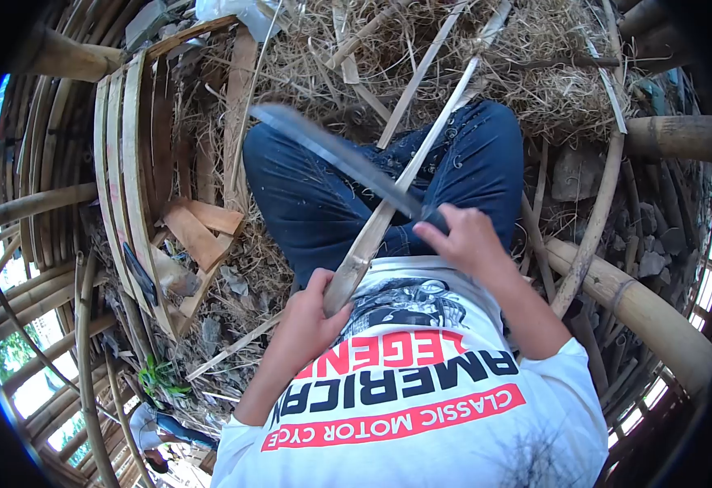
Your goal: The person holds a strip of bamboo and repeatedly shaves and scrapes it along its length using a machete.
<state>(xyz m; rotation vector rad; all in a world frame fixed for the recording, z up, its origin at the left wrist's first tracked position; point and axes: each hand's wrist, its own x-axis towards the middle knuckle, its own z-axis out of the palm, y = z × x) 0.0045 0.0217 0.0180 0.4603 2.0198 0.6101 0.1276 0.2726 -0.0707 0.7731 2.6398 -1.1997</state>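
Observation:
My left hand (311, 313) is closed round the near end of a long, pale bamboo strip (361, 250). That strip slants away over my lap, up to the right. In my right hand (465, 236) is the dark handle of a long knife (335, 152), its blade pointing up to the left and blurred by motion. The blade crosses over the strip near its middle; whether they touch is hard to tell. Beneath both lie my dark blue trousers (291, 191), with small shavings on the knees.
Fibrous shavings (547, 93) are heaped ahead. At the left stand a slatted wooden frame (134, 179) and brown wood pieces (193, 232). A thick bamboo pole (644, 313) and stones (577, 175) lie at the right. Beyond the bamboo rails, another person (146, 427) shows at lower left.

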